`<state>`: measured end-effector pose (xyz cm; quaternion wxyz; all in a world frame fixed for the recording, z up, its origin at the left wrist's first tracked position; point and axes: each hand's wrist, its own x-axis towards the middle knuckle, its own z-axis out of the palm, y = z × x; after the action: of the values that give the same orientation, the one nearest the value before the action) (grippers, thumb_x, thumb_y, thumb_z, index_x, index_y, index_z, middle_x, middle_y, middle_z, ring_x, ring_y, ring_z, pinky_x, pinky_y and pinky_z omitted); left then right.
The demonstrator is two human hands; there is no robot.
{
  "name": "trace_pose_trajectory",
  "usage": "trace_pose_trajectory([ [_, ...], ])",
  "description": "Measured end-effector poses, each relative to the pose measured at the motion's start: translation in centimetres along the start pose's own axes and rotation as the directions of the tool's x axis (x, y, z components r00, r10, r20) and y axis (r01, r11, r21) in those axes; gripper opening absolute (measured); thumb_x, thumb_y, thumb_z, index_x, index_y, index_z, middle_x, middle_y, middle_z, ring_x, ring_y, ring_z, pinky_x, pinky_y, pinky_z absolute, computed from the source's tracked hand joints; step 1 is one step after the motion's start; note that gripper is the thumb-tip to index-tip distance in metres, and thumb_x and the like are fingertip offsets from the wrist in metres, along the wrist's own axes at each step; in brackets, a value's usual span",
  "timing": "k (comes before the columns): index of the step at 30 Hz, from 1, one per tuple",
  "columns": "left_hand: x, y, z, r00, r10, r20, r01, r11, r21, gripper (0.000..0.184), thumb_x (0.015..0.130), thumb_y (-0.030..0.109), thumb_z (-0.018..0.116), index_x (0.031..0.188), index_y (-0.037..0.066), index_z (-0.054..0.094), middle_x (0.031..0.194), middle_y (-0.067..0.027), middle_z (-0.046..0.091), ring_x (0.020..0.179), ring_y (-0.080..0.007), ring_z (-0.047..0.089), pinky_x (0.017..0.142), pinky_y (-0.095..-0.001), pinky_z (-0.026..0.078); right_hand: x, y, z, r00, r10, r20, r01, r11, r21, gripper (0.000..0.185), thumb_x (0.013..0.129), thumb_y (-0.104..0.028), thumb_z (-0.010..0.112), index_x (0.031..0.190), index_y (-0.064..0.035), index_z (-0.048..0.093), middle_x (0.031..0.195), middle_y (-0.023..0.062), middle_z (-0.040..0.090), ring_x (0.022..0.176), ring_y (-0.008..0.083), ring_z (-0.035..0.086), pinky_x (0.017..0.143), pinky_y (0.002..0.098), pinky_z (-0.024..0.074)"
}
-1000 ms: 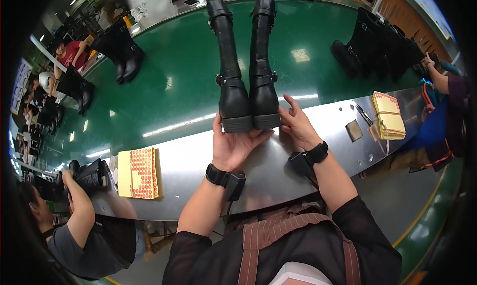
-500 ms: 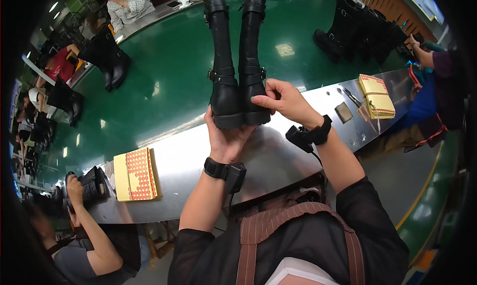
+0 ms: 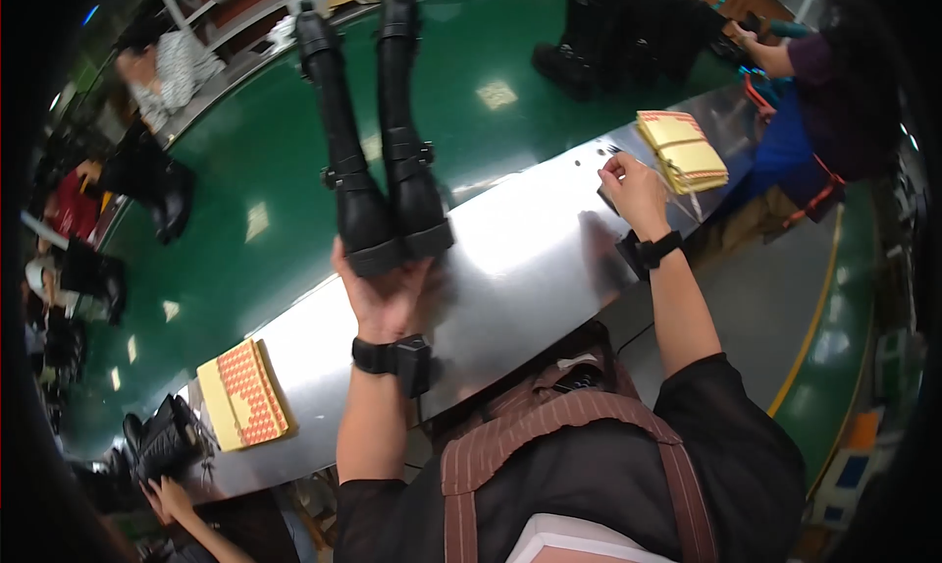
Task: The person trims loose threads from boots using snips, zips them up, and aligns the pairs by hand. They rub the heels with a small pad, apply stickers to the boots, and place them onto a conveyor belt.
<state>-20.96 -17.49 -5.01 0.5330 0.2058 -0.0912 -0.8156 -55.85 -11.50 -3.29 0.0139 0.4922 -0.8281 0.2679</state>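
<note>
A pair of tall black boots with buckled straps (image 3: 397, 151) stretches away from me over the green table. My left hand (image 3: 383, 293) grips them from below at the heel ends of the soles. My right hand (image 3: 636, 192) is away from the boots, over the metal table edge, with its thumb and fingers pinched together. Whether something is between those fingertips I cannot make out. Beside them a small dark square piece (image 3: 607, 201) is partly covered. A bundle of yellow cards with red printing (image 3: 684, 151) lies just right of that hand.
Another yellow sticker bundle (image 3: 243, 396) lies on the metal strip (image 3: 510, 298) at left. More black boots (image 3: 618, 38) stand at far right, others (image 3: 152, 180) at left. Co-workers are at both sides; one's hand (image 3: 169, 499) is near a black boot (image 3: 167, 440).
My right hand has left the boot heel and moved right to the tools on the metal edge. My left hand still holds the boots. The view has shifted and turned.
</note>
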Motion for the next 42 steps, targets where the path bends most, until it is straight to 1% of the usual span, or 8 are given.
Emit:
trace_pose_trajectory([
  [8, -0.3, 0.1, 0.4, 0.998, 0.005, 0.065, -0.006, 1.0, 0.007, 0.064, 0.089, 0.059, 0.048, 0.133, 0.013, 0.05, 0.13, -0.0141, 0.054, 0.119, -0.0334, 0.053, 0.098, -0.0541, 0.046, 0.2, 2.7, -0.1, 0.961, 0.228, 0.159, -0.178, 0.945, -0.275, 0.053, 0.073, -0.046, 0.077, 0.107, -0.008, 0.061, 0.101, 0.0152, 0.068, 0.096, 0.0309, 0.064, 0.084, 0.04, 0.0485],
  [14, -0.3, 0.6, 0.7, 1.0, -0.017, 0.025, 0.018, 1.0, -0.025, 0.064, 0.089, 0.06, 0.047, 0.129, 0.009, 0.052, 0.123, -0.0138, 0.057, 0.115, -0.0333, 0.055, 0.095, -0.0515, 0.05, 0.0, 0.0, 0.1, 0.978, -0.089, 0.186, 0.092, 0.996, -0.007, 0.028, 0.077, -0.025, 0.077, 0.091, -0.0022, 0.07, 0.084, 0.0157, 0.067, 0.074, 0.0278, 0.064, 0.066, 0.0371, 0.0497],
  [16, -0.6, 0.4, 1.1, 1.0, -0.02, 0.02, 0.021, 0.999, -0.026, 0.065, 0.089, 0.059, 0.048, 0.127, 0.007, 0.053, 0.122, -0.0141, 0.058, 0.114, -0.0343, 0.056, 0.094, -0.0507, 0.051, -2.0, -5.6, -0.9, 0.901, -0.434, -0.031, 0.427, 0.87, 0.245, 0.022, 0.079, -0.019, 0.075, 0.089, -0.0013, 0.067, 0.084, 0.0135, 0.063, 0.075, 0.0274, 0.061, 0.065, 0.037, 0.0482],
  [20, -0.5, 0.4, 0.8, 0.999, -0.013, 0.03, 0.013, 1.0, 0.009, 0.065, 0.09, 0.06, 0.043, 0.129, 0.009, 0.051, 0.125, -0.013, 0.056, 0.114, -0.0319, 0.057, 0.093, -0.0512, 0.052, -3.8, -14.6, -0.4, 0.747, -0.622, -0.237, 0.631, 0.549, 0.548, 0.021, 0.08, -0.014, 0.074, 0.09, -0.0009, 0.062, 0.083, 0.0114, 0.061, 0.075, 0.027, 0.06, 0.065, 0.0352, 0.0484],
  [28, -0.4, 0.7, 0.9, 1.0, -0.004, -0.015, 0.004, 1.0, 0.025, 0.065, 0.091, 0.062, 0.041, 0.13, 0.011, 0.052, 0.125, -0.0116, 0.057, 0.114, -0.0299, 0.057, 0.094, -0.0517, 0.05, -3.3, -17.5, 2.0, 0.701, -0.672, -0.237, 0.661, 0.489, 0.569, 0.018, 0.081, -0.013, 0.073, 0.087, -0.0011, 0.061, 0.081, 0.0104, 0.062, 0.07, 0.0256, 0.061, 0.063, 0.0328, 0.0514],
  [34, -0.6, 0.9, 1.3, 1.0, 0.02, -0.005, -0.02, 1.0, 0.021, 0.062, 0.089, 0.06, 0.046, 0.125, 0.009, 0.054, 0.12, -0.0119, 0.059, 0.108, -0.0289, 0.06, 0.089, -0.0486, 0.054, -3.4, -17.2, 0.8, 0.8, -0.594, 0.083, 0.303, 0.521, 0.798, 0.021, 0.082, -0.013, 0.073, 0.089, 0.0007, 0.06, 0.085, 0.0104, 0.063, 0.072, 0.0255, 0.062, 0.065, 0.0319, 0.0512],
  [37, -0.6, 1.0, 1.2, 1.0, 0.012, 0.002, -0.012, 0.999, 0.03, 0.063, 0.089, 0.06, 0.045, 0.125, 0.009, 0.054, 0.119, -0.012, 0.059, 0.107, -0.0291, 0.061, 0.088, -0.0483, 0.055, -3.5, -18.1, 1.8, 0.755, -0.633, -0.169, 0.593, 0.551, 0.587, 0.02, 0.082, -0.013, 0.072, 0.09, 0.0011, 0.06, 0.089, 0.0104, 0.064, 0.077, 0.0262, 0.064, 0.068, 0.03, 0.0526],
  [42, -0.5, 1.0, 1.1, 1.0, -0.004, -0.028, 0.005, 0.999, 0.05, 0.064, 0.089, 0.061, 0.044, 0.125, 0.01, 0.054, 0.12, -0.0119, 0.059, 0.107, -0.0291, 0.061, 0.088, -0.0479, 0.055, -3.2, -17.1, 1.9, 0.675, -0.716, -0.177, 0.64, 0.45, 0.622, 0.021, 0.082, -0.014, 0.072, 0.09, 0.0008, 0.06, 0.09, 0.0123, 0.064, 0.077, 0.0273, 0.064, 0.068, 0.0321, 0.0528],
])
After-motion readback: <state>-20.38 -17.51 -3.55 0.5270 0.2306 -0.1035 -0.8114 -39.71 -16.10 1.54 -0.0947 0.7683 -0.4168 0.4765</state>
